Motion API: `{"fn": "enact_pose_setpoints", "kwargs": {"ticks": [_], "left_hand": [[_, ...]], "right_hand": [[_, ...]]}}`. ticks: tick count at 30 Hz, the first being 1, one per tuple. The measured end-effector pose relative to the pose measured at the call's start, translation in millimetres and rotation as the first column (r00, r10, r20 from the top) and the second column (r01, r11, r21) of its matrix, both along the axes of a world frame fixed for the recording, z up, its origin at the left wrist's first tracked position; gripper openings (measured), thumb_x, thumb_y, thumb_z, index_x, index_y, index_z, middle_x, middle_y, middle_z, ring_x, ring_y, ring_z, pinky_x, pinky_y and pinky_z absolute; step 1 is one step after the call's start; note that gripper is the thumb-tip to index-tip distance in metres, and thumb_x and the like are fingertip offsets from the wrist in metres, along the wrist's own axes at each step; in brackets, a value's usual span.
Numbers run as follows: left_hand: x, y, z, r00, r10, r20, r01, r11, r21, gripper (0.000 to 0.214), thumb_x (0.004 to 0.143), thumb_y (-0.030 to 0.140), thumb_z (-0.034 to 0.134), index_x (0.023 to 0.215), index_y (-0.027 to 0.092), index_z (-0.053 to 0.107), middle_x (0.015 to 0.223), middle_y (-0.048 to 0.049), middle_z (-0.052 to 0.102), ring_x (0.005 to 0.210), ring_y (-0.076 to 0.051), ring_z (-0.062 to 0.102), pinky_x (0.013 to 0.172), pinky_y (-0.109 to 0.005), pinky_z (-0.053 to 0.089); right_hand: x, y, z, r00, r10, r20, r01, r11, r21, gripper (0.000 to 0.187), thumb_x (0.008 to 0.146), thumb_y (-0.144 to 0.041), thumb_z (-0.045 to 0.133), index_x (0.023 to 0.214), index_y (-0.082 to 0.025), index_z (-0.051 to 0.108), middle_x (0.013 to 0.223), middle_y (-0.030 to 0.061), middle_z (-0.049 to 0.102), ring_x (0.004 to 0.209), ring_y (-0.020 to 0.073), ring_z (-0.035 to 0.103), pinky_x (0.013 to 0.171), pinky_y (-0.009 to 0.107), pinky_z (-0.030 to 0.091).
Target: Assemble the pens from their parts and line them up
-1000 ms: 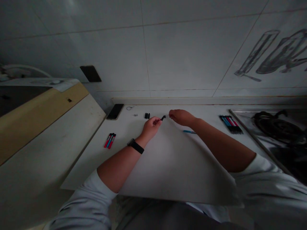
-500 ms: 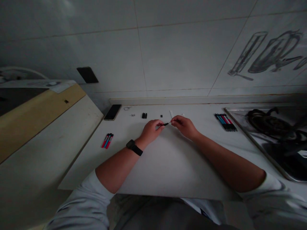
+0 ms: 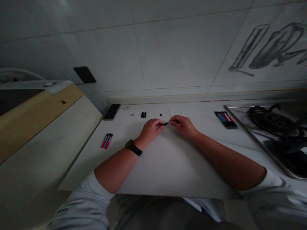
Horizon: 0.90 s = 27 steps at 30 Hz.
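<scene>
Over the white counter, my left hand (image 3: 152, 127) pinches a small black pen part (image 3: 165, 124) that points right. My right hand (image 3: 182, 125) is closed in a pinch at the tip of that part; what its fingers hold is too small to make out. Behind the hands lie thin white sticks (image 3: 170, 112), a small black square piece (image 3: 161, 114), a pair of short black pieces (image 3: 143, 114) and some tiny metal bits (image 3: 132, 114). A little white piece (image 3: 182, 112) lies just behind my right hand.
Several pens (image 3: 226, 119) lie in a row at the right, beside a gas stove (image 3: 268, 127). Red and blue barrels (image 3: 106, 141) lie at the left. A phone (image 3: 111, 112) and a thin ring (image 3: 126, 108) are near the wall. A white panel (image 3: 59, 137) rises left.
My right fingertips have come slightly closer to the end of the black pen part. The whole view has shifted a little; the objects on the counter stay in place.
</scene>
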<state>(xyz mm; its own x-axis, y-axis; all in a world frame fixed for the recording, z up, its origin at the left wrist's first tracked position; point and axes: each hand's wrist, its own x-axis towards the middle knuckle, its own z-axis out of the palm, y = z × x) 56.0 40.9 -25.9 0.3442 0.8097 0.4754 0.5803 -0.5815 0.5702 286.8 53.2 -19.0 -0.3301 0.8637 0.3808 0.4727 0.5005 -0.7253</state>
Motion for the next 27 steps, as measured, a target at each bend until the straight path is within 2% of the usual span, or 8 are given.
{"fn": "enact_pose_setpoints", "kwargs": {"ticks": [5,11,16,19,23,25,27], "left_hand": [[0,1,-1.1,0.999,-0.005,-0.039,0.006,0.999,0.032,0.01,0.089,0.022,0.077,0.098,0.021,0.072,0.094,-0.0034,0.075,0.092,-0.021,0.068,0.088,-0.037,0.052],[1,-1,-1.1,0.998,-0.06,0.008,0.06,0.998,-0.015,0.01,0.091,0.022,0.076,0.101,0.022,0.073,0.099,-0.004,0.077,0.094,-0.02,0.071,0.089,-0.036,0.055],[3,-5,2.4,0.994,-0.107,-0.01,0.106,0.993,-0.05,0.011,0.092,0.021,0.074,0.103,0.022,0.074,0.1,-0.0043,0.078,0.094,-0.02,0.072,0.09,-0.036,0.055],[4,-5,1.6,0.992,-0.099,0.081,0.107,0.99,-0.093,0.012,0.094,0.025,0.072,0.105,0.021,0.073,0.101,-0.0048,0.078,0.094,-0.019,0.073,0.09,-0.035,0.056],[2,-1,-2.9,0.981,-0.033,0.193,0.062,0.987,-0.149,0.015,0.096,0.027,0.069,0.109,0.02,0.07,0.103,-0.0055,0.078,0.095,-0.018,0.073,0.092,-0.034,0.056],[1,1,-4.7,0.976,-0.014,0.217,0.054,0.982,-0.18,0.015,0.097,0.026,0.065,0.111,0.02,0.069,0.105,-0.0059,0.078,0.097,-0.018,0.073,0.093,-0.034,0.056],[1,2,-5.7,0.975,-0.005,0.22,0.051,0.978,-0.203,0.015,0.098,0.025,0.063,0.111,0.02,0.069,0.106,-0.0059,0.078,0.098,-0.018,0.073,0.092,-0.033,0.056]], "right_hand": [[-3,-2,0.5,0.999,0.038,0.017,-0.039,0.999,0.027,0.022,0.094,-0.037,0.059,0.094,-0.02,0.072,0.084,0.0047,0.071,0.072,0.0161,0.06,0.07,0.028,0.044],[-6,-2,-4.9,0.988,0.072,-0.134,-0.086,0.991,-0.105,0.025,0.089,-0.044,0.066,0.092,-0.019,0.07,0.077,0.0015,0.068,0.068,0.0145,0.058,0.065,0.027,0.043],[-12,-9,4.3,0.98,0.116,-0.164,-0.136,0.984,-0.115,0.027,0.09,-0.046,0.065,0.094,-0.019,0.07,0.083,0.0036,0.072,0.074,0.0161,0.065,0.071,0.028,0.048],[-6,-6,14.5,0.989,0.046,-0.143,-0.054,0.997,-0.051,0.028,0.095,-0.045,0.06,0.099,-0.02,0.071,0.087,0.005,0.074,0.078,0.0172,0.068,0.073,0.029,0.051],[18,12,22.4,0.982,-0.167,-0.09,0.175,0.981,0.083,0.027,0.097,-0.042,0.058,0.102,-0.02,0.072,0.092,0.0069,0.076,0.083,0.019,0.071,0.079,0.031,0.054],[31,22,22.5,0.968,-0.251,0.013,0.247,0.959,0.136,0.025,0.097,-0.038,0.057,0.104,-0.021,0.074,0.098,0.0078,0.077,0.084,0.0196,0.071,0.081,0.032,0.055],[41,29,20.1,0.948,-0.277,0.155,0.253,0.954,0.162,0.026,0.098,-0.034,0.056,0.109,-0.021,0.076,0.107,0.0093,0.077,0.088,0.02,0.07,0.083,0.032,0.055]]}}
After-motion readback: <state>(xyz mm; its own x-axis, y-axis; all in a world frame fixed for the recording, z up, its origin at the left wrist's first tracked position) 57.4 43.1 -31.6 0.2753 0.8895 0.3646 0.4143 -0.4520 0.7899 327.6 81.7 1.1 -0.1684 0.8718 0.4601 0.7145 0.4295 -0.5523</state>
